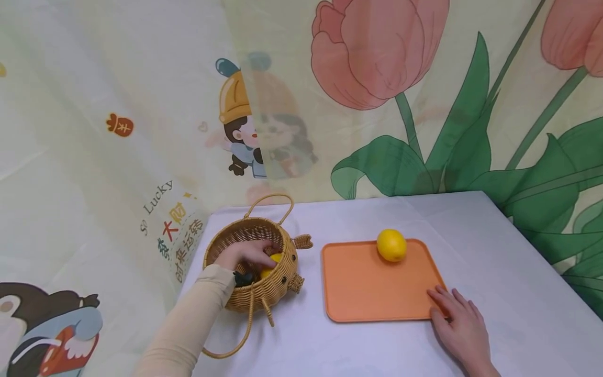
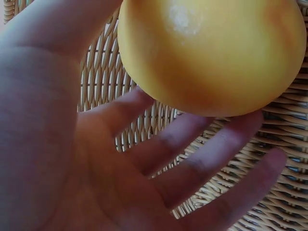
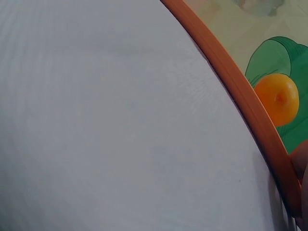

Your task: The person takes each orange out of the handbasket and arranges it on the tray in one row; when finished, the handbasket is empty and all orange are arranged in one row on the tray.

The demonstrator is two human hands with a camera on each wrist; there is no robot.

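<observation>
In the head view my left hand [image 1: 252, 253] reaches down inside a wicker basket [image 1: 268, 298] shaped like an animal. Its fingers lie around a yellow lemon [image 2: 211, 53], which fills the top of the left wrist view. Several fingertips meet the lemon's underside or pass behind it; the thumb's tip is out of that view. My right hand [image 1: 464, 327] rests at the front right corner of an orange tray [image 1: 358, 288], its fingers loosely extended over the rim. Another lemon [image 1: 391, 245] sits near the tray's back edge and also shows in the right wrist view.
A white cloth [image 1: 301, 345] covers the table. The basket's two thin handles [image 1: 235, 352] stick out, one at the back and one toward the front. Behind the table hangs a printed curtain [image 1: 292, 94] with tulips and cartoon figures.
</observation>
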